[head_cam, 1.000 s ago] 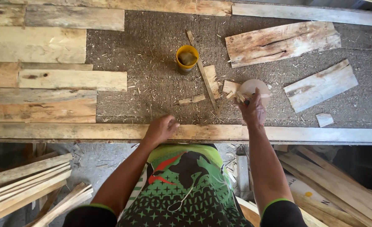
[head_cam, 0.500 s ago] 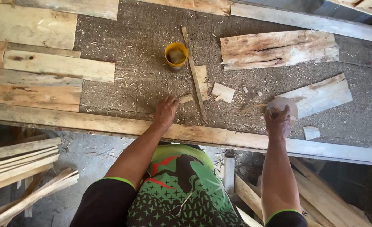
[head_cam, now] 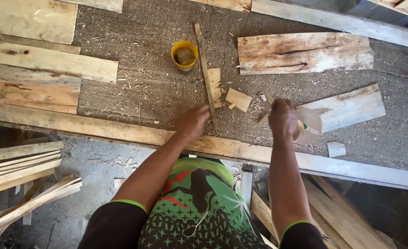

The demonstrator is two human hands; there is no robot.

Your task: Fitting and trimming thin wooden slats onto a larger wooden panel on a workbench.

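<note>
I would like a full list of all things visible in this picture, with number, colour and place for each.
Workbench: one, grey-brown, covered in sawdust, fills the upper half.
Yellow cup: one, yellow, upper middle of the bench.
Thin stick: one, pale wood, right beside the cup, running toward the left hand.
Large board: one, pale with brown stains, upper right.
Angled board: one, pale, right of the right hand.
Small offcuts: several, pale, between the hands and near the front edge.
Planks: several, tan, stacked at left.
Slats: many, pale, below the bench at left.
Round pale object: one, whitish, in the right hand; I cannot tell what it is.
Left hand: near the stick's end.
Right hand: closed on the round object.
</note>
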